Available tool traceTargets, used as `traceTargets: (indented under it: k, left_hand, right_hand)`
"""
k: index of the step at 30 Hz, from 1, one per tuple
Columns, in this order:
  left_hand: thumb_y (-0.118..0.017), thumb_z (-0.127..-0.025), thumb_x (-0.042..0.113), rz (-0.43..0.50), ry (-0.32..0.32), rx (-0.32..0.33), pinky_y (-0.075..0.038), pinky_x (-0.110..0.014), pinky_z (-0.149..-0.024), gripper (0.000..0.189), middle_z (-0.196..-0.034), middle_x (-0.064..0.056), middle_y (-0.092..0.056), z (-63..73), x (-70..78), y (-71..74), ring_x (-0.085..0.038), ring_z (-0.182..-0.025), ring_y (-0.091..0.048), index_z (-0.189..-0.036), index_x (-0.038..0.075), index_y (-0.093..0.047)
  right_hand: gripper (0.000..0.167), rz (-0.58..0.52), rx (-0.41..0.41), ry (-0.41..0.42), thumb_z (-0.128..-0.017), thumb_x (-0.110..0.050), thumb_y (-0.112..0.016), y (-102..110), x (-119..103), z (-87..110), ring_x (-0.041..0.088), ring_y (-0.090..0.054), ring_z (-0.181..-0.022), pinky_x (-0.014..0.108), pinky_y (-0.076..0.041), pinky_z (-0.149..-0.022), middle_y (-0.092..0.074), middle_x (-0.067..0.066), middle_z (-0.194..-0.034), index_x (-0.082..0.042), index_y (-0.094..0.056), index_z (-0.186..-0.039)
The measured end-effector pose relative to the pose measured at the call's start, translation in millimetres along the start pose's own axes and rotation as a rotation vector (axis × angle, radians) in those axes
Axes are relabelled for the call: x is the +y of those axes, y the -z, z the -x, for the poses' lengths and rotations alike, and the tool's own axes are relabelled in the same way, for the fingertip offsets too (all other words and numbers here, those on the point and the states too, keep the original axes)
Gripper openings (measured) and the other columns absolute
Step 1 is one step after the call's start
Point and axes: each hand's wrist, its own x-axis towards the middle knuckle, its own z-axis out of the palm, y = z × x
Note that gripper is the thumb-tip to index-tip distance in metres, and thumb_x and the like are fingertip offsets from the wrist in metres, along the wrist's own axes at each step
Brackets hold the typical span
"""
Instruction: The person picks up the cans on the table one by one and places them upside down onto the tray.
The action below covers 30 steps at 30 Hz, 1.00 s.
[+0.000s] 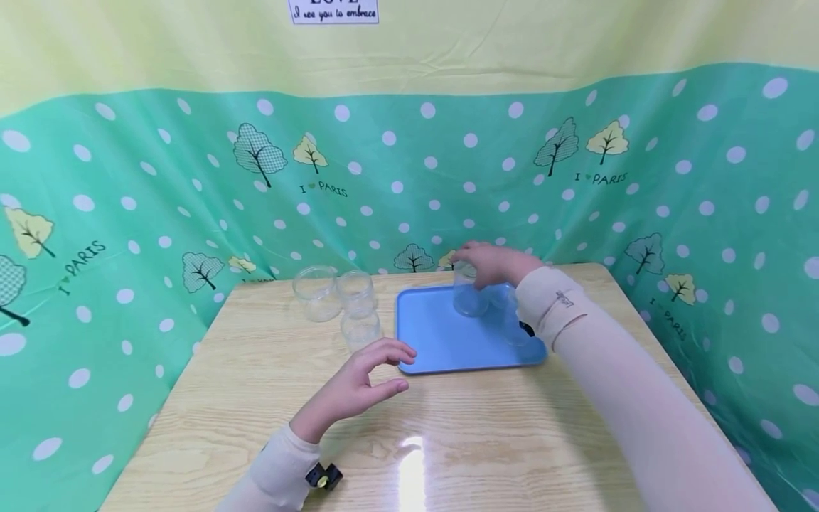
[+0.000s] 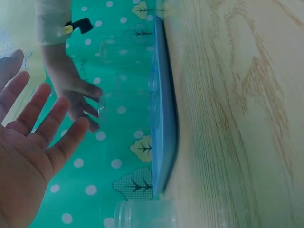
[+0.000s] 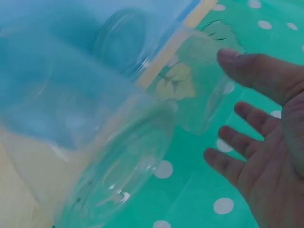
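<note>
On the blue tray [image 1: 435, 345] stands a clear cylindrical container [image 1: 469, 302], right hand [image 1: 489, 263] and left hand [image 1: 352, 384] both loosely spread.

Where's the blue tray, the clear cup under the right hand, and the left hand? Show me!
Blue tray [image 1: 444, 343]: head view, on its bare flat floor.
Clear cup [image 1: 469, 300]: head view, on its lower side wall.
Left hand [image 1: 355, 380]: head view, on its middle, between wrist and fingers.
</note>
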Motion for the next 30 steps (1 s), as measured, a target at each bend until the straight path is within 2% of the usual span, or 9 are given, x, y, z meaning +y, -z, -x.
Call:
traceTargets:
  k: [4, 8, 14, 23, 30]
  left_hand:
    - [-0.074, -0.090, -0.004, -0.003, -0.003, -0.004, -0.058, -0.045, -0.095, 0.032, -0.126, -0.017, -0.064, 1.3, -3.4, -1.1, -0.029, -0.120, -0.061, -0.119, 0.007, -0.065]
    - [-0.074, -0.090, -0.003, -0.011, 0.001, -0.003, -0.058, -0.049, -0.094, 0.033, -0.129, -0.016, -0.063, 5.7, -16.5, -4.4, -0.031, -0.121, -0.060, -0.120, 0.007, -0.065]
    - [-0.075, -0.092, 0.004, -0.024, -0.006, -0.015, -0.058, -0.045, -0.095, 0.034, -0.132, -0.008, -0.063, 9.6, -32.7, -7.3, -0.026, -0.124, -0.059, -0.123, 0.013, -0.065]
    - [-0.073, -0.096, 0.013, -0.017, -0.014, -0.034, -0.056, -0.035, -0.100, 0.032, -0.134, -0.001, -0.062, 9.9, -33.3, -6.9, -0.020, -0.126, -0.058, -0.126, 0.020, -0.064]
    - [-0.073, -0.096, 0.013, -0.023, -0.026, -0.029, -0.056, -0.036, -0.100, 0.032, -0.132, -0.005, -0.063, 8.1, -31.9, -6.1, -0.022, -0.124, -0.059, -0.126, 0.017, -0.064]
  right_hand:
    - [0.076, 0.023, 0.048, 0.033, -0.086, -0.001, -0.075, 1.8, -4.2, 5.1, 0.039, -0.031, -0.150, 0.058, -0.048, -0.109, -0.032, 0.012, -0.164, -0.023, -0.048, -0.153]
    - [0.071, 0.051, 0.089, 0.048, -0.088, -0.005, -0.076, 2.1, -10.1, 12.0, 0.037, -0.034, -0.148, 0.055, -0.048, -0.110, -0.036, 0.010, -0.162, -0.023, -0.050, -0.151]
    - [0.061, 0.115, 0.144, 0.078, -0.093, -0.015, -0.075, 0.0, -17.8, 20.2, 0.034, -0.039, -0.146, 0.055, -0.045, -0.113, -0.042, 0.009, -0.159, -0.022, -0.053, -0.149]
    - [0.051, 0.174, 0.253, 0.130, -0.096, -0.021, -0.073, -6.9, -25.5, 31.1, 0.032, -0.049, -0.136, 0.053, -0.050, -0.108, -0.052, 0.008, -0.149, -0.021, -0.058, -0.144]
    - [0.051, 0.224, 0.329, 0.128, -0.096, -0.022, -0.072, -10.8, -24.6, 39.7, 0.033, -0.052, -0.133, 0.052, -0.051, -0.106, -0.055, 0.011, -0.146, -0.019, -0.057, -0.144]
